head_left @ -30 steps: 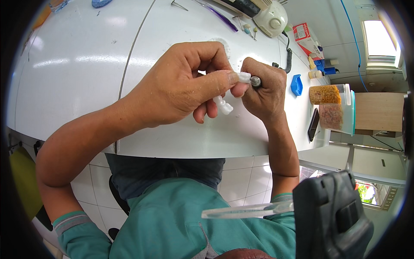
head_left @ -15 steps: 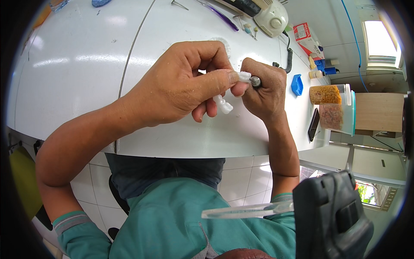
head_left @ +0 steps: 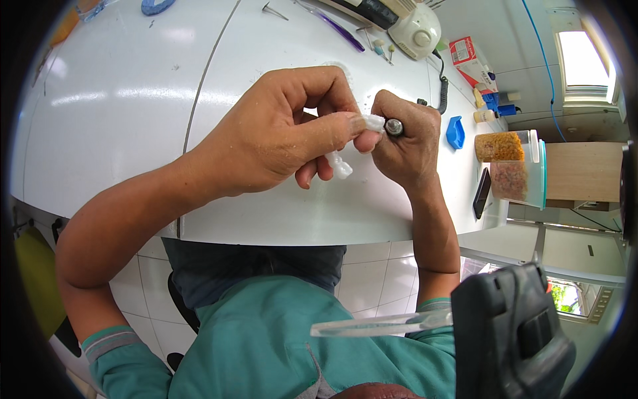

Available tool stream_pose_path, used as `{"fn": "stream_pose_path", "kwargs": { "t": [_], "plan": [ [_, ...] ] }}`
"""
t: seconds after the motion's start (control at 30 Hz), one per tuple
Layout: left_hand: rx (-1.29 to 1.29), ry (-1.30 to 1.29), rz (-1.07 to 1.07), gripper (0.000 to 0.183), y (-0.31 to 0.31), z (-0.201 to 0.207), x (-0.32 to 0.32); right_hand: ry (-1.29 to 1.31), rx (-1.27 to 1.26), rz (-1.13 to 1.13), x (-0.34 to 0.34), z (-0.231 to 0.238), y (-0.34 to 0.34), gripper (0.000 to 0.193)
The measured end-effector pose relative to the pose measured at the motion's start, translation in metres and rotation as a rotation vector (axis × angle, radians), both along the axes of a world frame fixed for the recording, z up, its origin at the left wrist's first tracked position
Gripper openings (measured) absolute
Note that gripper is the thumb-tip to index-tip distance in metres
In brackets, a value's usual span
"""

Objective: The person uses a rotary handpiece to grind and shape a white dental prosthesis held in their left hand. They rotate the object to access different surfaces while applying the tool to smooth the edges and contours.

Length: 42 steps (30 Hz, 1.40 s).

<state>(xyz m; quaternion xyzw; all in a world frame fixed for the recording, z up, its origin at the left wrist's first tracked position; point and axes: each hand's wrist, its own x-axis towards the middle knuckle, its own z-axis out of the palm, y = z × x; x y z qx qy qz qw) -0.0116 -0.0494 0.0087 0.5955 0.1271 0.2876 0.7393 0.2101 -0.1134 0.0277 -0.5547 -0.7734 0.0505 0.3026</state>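
While both hands meet above the white table (head_left: pixel 119 120), the entry reads as follows. Left hand (head_left: pixel 279 133): thumb and forefinger pinched shut on a small white moulded piece (head_left: pixel 340 166), whose lower end hangs free below the fingers; held raised over the table's near edge, apparently so the upper end faces the tool. Right hand (head_left: pixel 409 143): curled closed round a slim handpiece (head_left: pixel 394 126), dark tip touching the top of the white piece (a pencil-like hold, likely for fine control).

Surroundings, well apart from the hands:
- white motor unit (head_left: pixel 415 30) with coiled black cord (head_left: pixel 442 90), at the far edge
- purple stick (head_left: pixel 335 25) and small burs (head_left: pixel 379 48), far edge
- blue tray (head_left: pixel 455 132), just right of the right hand
- two clear tubs of brownish granules (head_left: pixel 508 163), right edge
- black flat device (head_left: pixel 481 193), near the tubs
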Motion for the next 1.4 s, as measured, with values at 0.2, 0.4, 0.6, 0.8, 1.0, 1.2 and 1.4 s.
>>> {"fn": "stream_pose_path", "kwargs": {
  "t": [0.2, 0.4, 0.6, 0.8, 1.0, 1.2, 1.4],
  "plan": [
    [0.037, 0.011, 0.010, 0.020, 0.000, 0.000, -0.001, 0.004, -0.037, 0.001, -0.001, 0.000, 0.000, 0.045],
    [0.052, -0.013, -0.009, 0.020, 0.001, -0.004, 0.000, 0.022, -0.046, 0.017, -0.001, 0.001, -0.001, 0.042],
    [0.064, -0.001, -0.015, 0.021, 0.002, -0.003, 0.000, 0.062, 0.011, 0.035, 0.001, -0.008, 0.001, 0.063],
    [0.071, 0.003, -0.013, 0.021, 0.002, -0.002, -0.001, 0.061, 0.015, 0.018, 0.000, -0.006, 0.001, 0.062],
    [0.063, -0.018, -0.016, 0.021, 0.002, -0.005, 0.001, 0.057, -0.007, 0.032, 0.001, -0.009, 0.001, 0.064],
    [0.230, -0.052, 0.085, 0.015, 0.001, -0.006, 0.001, -0.021, 0.032, 0.041, 0.005, 0.005, 0.000, 0.056],
    [0.474, -0.057, 0.172, 0.013, 0.004, -0.011, 0.001, 0.046, 0.019, 0.000, 0.002, -0.001, 0.000, 0.076]
  ]
}}
